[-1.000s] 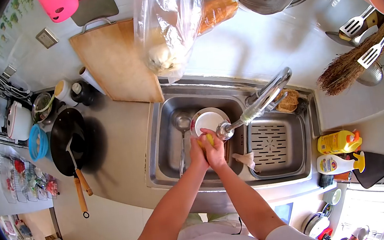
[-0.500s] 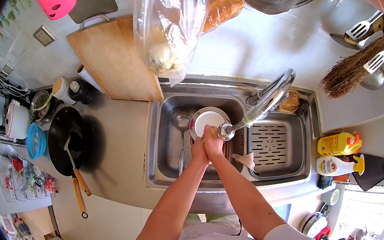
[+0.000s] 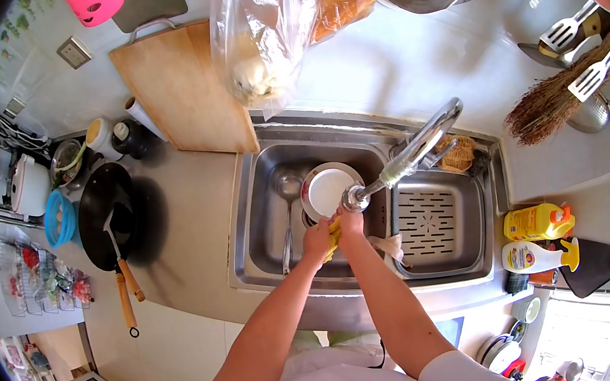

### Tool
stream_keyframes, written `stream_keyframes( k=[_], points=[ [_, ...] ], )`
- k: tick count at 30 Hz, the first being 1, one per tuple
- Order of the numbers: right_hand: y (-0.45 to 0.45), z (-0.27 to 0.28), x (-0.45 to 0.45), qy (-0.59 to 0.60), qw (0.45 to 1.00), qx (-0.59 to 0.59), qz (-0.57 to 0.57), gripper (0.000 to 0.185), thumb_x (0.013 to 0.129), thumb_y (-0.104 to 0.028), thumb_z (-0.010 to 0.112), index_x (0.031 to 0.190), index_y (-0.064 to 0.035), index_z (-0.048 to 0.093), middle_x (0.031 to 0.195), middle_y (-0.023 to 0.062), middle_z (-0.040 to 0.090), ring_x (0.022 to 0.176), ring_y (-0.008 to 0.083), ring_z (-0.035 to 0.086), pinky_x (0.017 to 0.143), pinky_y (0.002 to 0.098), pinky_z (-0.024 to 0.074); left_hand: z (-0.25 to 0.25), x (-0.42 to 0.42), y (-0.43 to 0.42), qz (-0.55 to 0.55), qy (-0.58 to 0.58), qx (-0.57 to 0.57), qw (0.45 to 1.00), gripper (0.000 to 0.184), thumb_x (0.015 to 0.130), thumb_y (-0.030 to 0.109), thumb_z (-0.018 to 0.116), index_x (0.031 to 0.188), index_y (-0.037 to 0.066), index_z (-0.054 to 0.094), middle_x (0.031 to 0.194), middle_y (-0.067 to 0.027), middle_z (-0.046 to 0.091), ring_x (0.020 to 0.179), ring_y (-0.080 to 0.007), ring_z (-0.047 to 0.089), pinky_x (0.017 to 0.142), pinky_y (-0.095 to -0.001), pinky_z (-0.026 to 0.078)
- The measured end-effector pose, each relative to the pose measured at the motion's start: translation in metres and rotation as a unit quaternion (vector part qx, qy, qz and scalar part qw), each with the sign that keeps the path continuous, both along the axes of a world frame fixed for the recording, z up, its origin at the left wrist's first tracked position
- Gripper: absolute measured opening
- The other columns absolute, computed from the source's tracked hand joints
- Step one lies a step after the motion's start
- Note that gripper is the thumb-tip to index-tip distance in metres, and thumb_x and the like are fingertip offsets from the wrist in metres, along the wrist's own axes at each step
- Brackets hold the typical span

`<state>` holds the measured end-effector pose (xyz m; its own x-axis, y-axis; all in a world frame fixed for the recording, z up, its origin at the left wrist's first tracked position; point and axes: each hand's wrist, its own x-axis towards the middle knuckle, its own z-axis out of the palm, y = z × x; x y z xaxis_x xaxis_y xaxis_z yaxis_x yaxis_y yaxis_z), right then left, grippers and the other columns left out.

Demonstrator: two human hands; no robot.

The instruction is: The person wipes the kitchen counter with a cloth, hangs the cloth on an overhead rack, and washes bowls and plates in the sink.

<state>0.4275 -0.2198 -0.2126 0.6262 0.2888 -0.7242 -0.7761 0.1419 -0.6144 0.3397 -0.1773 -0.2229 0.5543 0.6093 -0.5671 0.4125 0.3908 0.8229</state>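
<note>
Both hands are over the left sink basin, close together under the faucet head (image 3: 355, 198). My left hand (image 3: 316, 241) is closed on one side of a yellow cloth (image 3: 332, 238). On the cloth's other side, my right hand (image 3: 350, 224) is closed round it, just below the faucet head. A white bowl with a patterned rim (image 3: 329, 192) lies in the basin beyond my hands. To its left is a metal ladle (image 3: 287, 185), its handle toward me. Whether water is running is too small to tell.
A slotted drain tray (image 3: 431, 222) fills the right basin, with a pale cloth (image 3: 390, 245) on the divider. A black wok (image 3: 106, 215) sits on the left counter. A cutting board (image 3: 186, 91) leans behind the sink; yellow bottles (image 3: 537, 223) stand right.
My hands have moved slightly toward me and apart, from pressed together to either side of the yellow cloth. More of the cloth and the white bowl shows.
</note>
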Motion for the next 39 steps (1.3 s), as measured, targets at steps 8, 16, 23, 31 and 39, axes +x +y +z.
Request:
stream_keyframes(
  k=[8,16,23,31,39],
  points=[
    [-0.055,0.026,0.011,0.094,0.931,0.303,0.178,0.031,0.088,-0.007,0.048,0.119,-0.0031,0.047,0.116,0.016,0.054,0.107,0.0302,0.055,0.09,0.0424,0.0474,0.069,-0.043,0.019,-0.055,-0.148,-0.213,0.964,0.062,0.082,0.027,0.072,0.131,0.009,0.038,0.106,-0.006,0.058,0.098,-0.0185,0.06,0.076,-0.0382,0.055],
    [-0.088,0.052,0.008,-0.173,0.946,0.068,0.265,0.05,0.077,0.003,0.067,0.124,0.0031,0.051,0.108,0.011,0.061,0.096,0.0169,0.06,0.08,0.0277,0.0506,0.062,-0.07,0.053,0.019,-0.01,-0.022,1.0,0.038,0.091,0.039,0.059,0.101,0.002,0.065,0.086,-0.002,0.064,0.083,-0.009,0.057,0.069,-0.0246,0.045],
    [-0.101,0.111,0.012,-0.309,0.893,-0.04,0.326,0.029,0.081,-0.016,0.071,0.103,0.0019,0.066,0.086,0.0038,0.066,0.075,0.0107,0.06,0.067,0.0247,0.0482,0.105,-0.08,0.073,-0.039,-0.098,0.048,0.993,0.041,0.092,0.037,0.059,0.11,0.0,0.062,0.096,-0.0045,0.065,0.087,-0.0118,0.059,0.078,-0.0285,0.045],
    [-0.088,0.112,-0.012,-0.37,0.879,-0.044,0.297,0.03,0.082,-0.022,0.069,0.101,0.0013,0.066,0.076,0.0076,0.065,0.071,0.0132,0.058,0.069,0.0287,0.0466,0.114,-0.096,0.109,-0.077,-0.095,0.044,0.992,0.04,0.093,0.037,0.056,0.108,0.0,0.061,0.094,-0.0069,0.065,0.085,-0.0135,0.061,0.077,-0.0278,0.047],
    [-0.089,0.131,-0.049,-0.44,0.837,-0.214,0.245,0.03,0.081,-0.022,0.069,0.101,-0.0005,0.066,0.082,0.0114,0.068,0.076,0.0198,0.064,0.072,0.0307,0.049,0.144,-0.093,0.102,-0.057,-0.256,-0.239,0.935,0.051,0.095,0.046,0.046,0.128,0.007,0.049,0.124,-0.0065,0.058,0.114,-0.0208,0.054,0.098,-0.0366,0.04]
  ],
)
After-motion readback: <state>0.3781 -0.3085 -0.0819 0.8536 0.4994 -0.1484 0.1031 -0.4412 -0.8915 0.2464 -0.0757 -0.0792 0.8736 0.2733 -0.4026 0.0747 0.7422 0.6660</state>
